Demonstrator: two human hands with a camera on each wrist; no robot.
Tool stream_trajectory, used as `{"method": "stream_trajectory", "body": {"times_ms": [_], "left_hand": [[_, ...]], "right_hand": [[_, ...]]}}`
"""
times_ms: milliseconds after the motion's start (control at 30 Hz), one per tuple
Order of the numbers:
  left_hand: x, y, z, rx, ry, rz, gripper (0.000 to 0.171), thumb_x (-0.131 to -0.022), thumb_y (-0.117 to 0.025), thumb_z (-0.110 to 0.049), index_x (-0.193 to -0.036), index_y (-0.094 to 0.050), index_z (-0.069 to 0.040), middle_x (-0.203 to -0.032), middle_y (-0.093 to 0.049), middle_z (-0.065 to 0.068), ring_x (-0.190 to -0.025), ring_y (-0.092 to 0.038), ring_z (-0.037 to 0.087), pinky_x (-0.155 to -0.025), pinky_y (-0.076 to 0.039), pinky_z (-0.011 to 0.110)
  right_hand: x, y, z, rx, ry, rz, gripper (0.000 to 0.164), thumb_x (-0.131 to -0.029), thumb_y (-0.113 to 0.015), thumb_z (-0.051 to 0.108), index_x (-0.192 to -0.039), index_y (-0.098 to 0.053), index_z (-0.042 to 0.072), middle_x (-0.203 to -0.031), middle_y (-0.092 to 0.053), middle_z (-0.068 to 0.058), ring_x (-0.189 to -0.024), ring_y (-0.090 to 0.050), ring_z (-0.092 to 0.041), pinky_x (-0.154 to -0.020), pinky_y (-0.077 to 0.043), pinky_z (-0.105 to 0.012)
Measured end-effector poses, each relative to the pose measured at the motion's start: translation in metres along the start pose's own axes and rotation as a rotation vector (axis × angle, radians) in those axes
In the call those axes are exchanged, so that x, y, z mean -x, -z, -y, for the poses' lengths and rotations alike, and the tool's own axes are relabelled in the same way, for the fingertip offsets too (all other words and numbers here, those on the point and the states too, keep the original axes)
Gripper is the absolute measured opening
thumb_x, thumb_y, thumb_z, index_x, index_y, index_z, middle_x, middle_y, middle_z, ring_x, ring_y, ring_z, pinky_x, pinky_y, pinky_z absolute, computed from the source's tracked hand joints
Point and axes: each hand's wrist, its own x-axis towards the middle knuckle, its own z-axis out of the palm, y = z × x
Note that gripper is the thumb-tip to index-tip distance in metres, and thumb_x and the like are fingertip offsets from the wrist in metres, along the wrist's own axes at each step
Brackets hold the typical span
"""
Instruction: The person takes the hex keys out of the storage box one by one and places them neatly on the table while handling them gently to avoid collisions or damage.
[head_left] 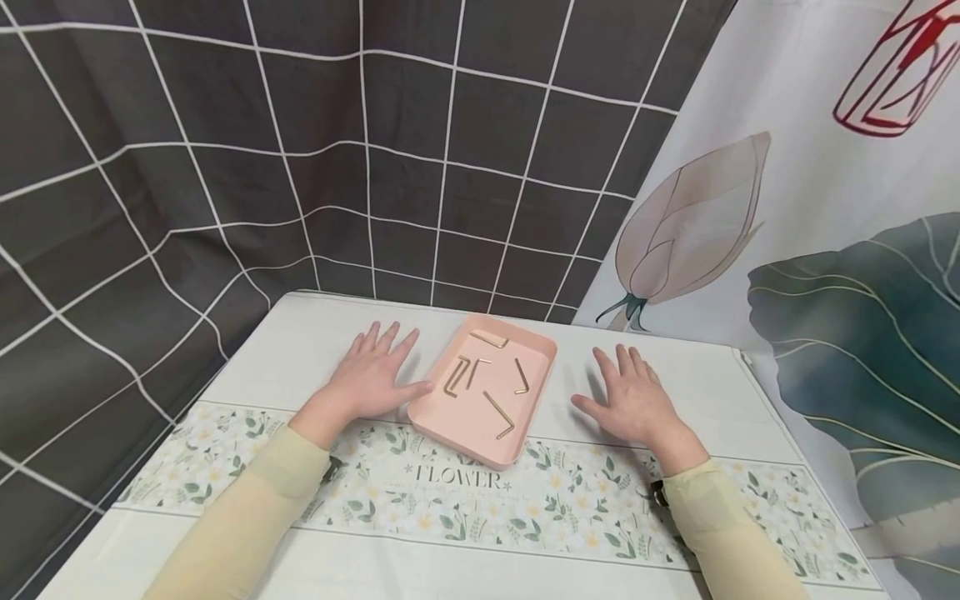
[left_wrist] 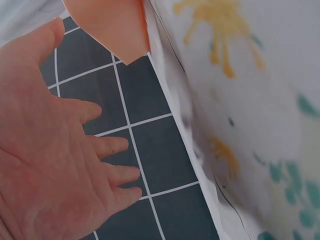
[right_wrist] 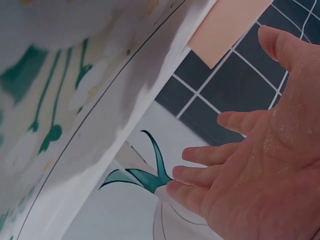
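Observation:
A pink tray (head_left: 465,425) lies on the white tablecloth between the two hands, with several bronze-coloured hex keys (head_left: 498,410) scattered in it. To its left the left hand (head_left: 375,375) has its fingers spread, palm down, the thumb tip overlapping the tray's left rim in the head view. On the other side, the right hand (head_left: 630,396) is held palm down with fingers extended, apart from the tray. Both palms hold nothing. In the left wrist view the tray's outer wall (left_wrist: 112,27) shows beyond the thumb; the right wrist view also catches the tray wall (right_wrist: 227,30).
The tablecloth (head_left: 360,558) carries a flowered band (head_left: 585,500) with the word FLOWER. Behind the table hangs a dark curtain with a white grid (head_left: 405,192). A white curtain with plant prints (head_left: 690,225) hangs at the right.

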Motion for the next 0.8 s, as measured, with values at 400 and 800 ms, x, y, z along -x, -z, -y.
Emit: {"method": "stream_trajectory", "body": {"times_ms": [400, 800], "left_hand": [[0.002, -0.005, -0.007, 0.075, -0.038, 0.033, 0.102, -0.104, -0.059, -0.071, -0.178, -0.027, -0.009, -0.181, -0.021, 0.029, -0.167, -0.015, 0.055, -0.135, -0.016, 0.069], [0.003, -0.008, -0.014, 0.093, -0.076, 0.115, 0.113, -0.098, -0.058, -0.082, -0.179, -0.023, -0.011, -0.182, -0.023, 0.025, -0.168, -0.017, 0.05, -0.135, -0.017, 0.067]], "right_hand": [[-0.007, -0.004, 0.012, -0.017, 0.039, 0.0, 0.098, -0.105, -0.065, 0.062, -0.171, -0.034, -0.003, -0.172, -0.026, -0.043, -0.161, -0.023, -0.063, -0.129, -0.025, -0.076], [-0.029, 0.003, 0.031, -0.034, 0.073, -0.004, 0.095, -0.106, -0.065, 0.061, -0.171, -0.036, -0.001, -0.173, -0.027, -0.042, -0.161, -0.025, -0.06, -0.129, -0.027, -0.074]]}}
